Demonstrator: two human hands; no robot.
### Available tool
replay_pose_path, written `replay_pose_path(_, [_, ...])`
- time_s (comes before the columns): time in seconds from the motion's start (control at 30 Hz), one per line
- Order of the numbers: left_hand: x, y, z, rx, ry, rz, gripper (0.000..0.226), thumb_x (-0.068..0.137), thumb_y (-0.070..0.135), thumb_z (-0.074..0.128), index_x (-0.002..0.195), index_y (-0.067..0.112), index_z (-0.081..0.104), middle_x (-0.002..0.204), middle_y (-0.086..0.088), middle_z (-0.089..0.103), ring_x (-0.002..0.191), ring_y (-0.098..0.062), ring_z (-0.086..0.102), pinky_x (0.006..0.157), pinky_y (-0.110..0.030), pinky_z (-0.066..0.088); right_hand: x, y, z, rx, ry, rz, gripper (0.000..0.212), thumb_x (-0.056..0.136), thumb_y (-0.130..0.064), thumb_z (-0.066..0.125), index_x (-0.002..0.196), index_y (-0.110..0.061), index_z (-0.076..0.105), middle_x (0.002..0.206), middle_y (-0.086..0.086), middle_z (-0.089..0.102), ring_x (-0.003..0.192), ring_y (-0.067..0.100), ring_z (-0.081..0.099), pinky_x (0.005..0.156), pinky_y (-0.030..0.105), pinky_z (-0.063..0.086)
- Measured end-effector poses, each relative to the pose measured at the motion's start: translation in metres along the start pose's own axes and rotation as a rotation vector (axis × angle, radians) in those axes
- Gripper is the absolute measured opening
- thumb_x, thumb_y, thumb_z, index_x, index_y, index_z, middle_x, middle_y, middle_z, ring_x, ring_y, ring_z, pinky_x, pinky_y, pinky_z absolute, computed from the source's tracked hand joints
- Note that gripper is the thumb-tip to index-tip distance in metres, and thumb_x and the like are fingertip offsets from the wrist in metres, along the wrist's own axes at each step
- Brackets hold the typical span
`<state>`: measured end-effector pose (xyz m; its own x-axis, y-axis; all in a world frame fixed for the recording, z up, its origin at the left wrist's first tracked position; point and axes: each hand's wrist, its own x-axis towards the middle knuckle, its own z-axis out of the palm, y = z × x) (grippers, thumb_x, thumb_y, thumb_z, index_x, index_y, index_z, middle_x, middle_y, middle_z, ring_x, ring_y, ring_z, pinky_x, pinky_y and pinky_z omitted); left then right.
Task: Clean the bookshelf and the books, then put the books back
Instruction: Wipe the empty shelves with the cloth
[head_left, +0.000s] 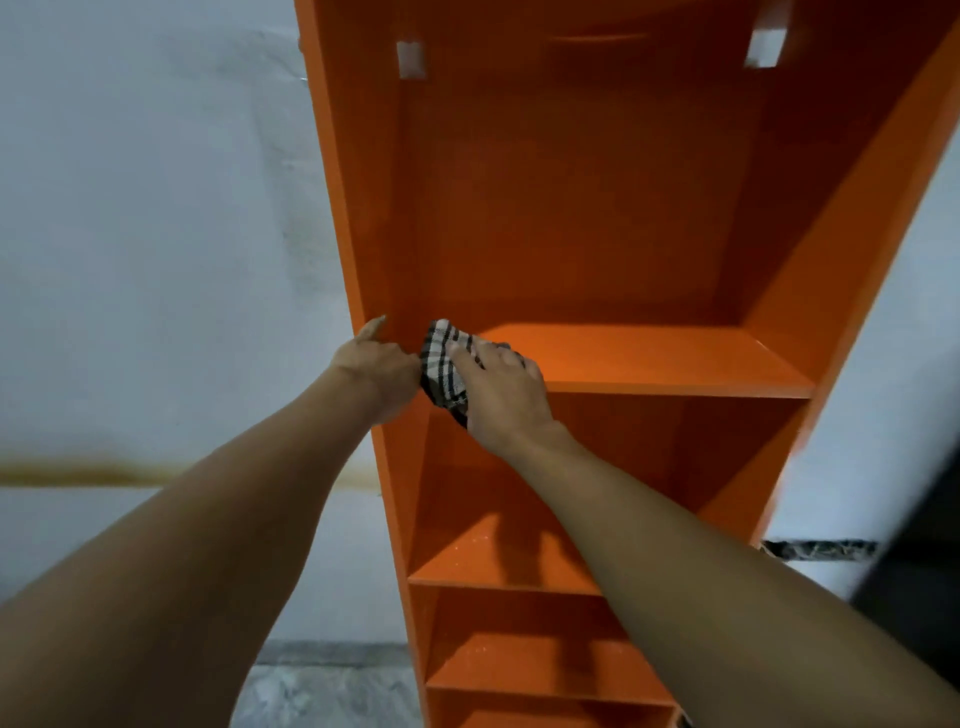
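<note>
White wall (145, 208) fills the left of the frame, and an orange bookshelf (597, 208) rises through centre and right. At mid-frame the left hand (376, 364) grips the bookshelf's left side panel. Just beside it, the right hand (506, 395) clutches a checked cloth (441, 364), pressing it onto a shelf's front left corner.

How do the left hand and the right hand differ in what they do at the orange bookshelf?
The left hand grips the front edge of the bookshelf's left side panel; the right hand holds a checked cloth against the shelf board. The left hand is at the outer edge; the right hand is inside the compartment. Both are at the same shelf level.
</note>
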<state>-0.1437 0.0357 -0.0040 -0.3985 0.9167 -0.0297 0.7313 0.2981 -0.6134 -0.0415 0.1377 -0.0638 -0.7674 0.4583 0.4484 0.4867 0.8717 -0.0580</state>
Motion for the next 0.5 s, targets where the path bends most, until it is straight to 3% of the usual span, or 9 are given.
replay_pose_path(0.07, [0.004,0.011,-0.001,-0.189,0.019,-0.029,0.046,0.100,0.010,0.040,0.146,0.016,0.038,0.138,-0.005,0.053,0.121,-0.024,0.054,0.110,-0.043,0.036,-0.011,0.016,-0.002,-0.046,0.075,0.001,0.073,0.088,-0.011,0.065,0.150,-0.021,0.028,0.151,0.010,0.035,0.137,0.033,0.034,0.109,0.049,0.029])
replay_pose_path(0.13, [0.009,0.023,0.000,-0.303,0.060,-0.049,0.051,0.101,0.006,0.038,0.150,0.013,0.029,0.153,-0.013,0.037,0.125,-0.031,0.050,0.101,-0.040,0.044,-0.023,0.042,-0.005,-0.070,0.102,0.016,0.071,0.086,-0.007,0.066,0.148,-0.018,0.031,0.148,0.009,0.039,0.135,0.032,0.037,0.109,0.047,0.031])
replay_pose_path(0.4, [0.054,0.096,-0.045,-0.474,0.088,0.109,0.062,0.099,-0.002,0.041,0.154,0.012,0.016,0.164,-0.010,0.009,0.145,-0.037,0.024,0.109,-0.053,0.035,-0.064,0.144,-0.030,-0.149,0.093,0.145,0.067,0.086,-0.002,0.062,0.146,-0.015,0.035,0.142,0.007,0.045,0.134,0.027,0.040,0.116,0.053,0.020])
replay_pose_path(0.5, [0.065,0.133,-0.073,-0.527,0.087,0.157,0.063,0.102,0.006,0.043,0.156,0.014,0.011,0.165,-0.009,0.003,0.149,-0.037,0.011,0.112,-0.061,0.026,-0.078,0.178,-0.041,-0.196,0.092,0.171,0.062,0.082,0.001,0.061,0.140,-0.008,0.042,0.134,0.014,0.053,0.125,0.034,0.049,0.107,0.052,0.033])
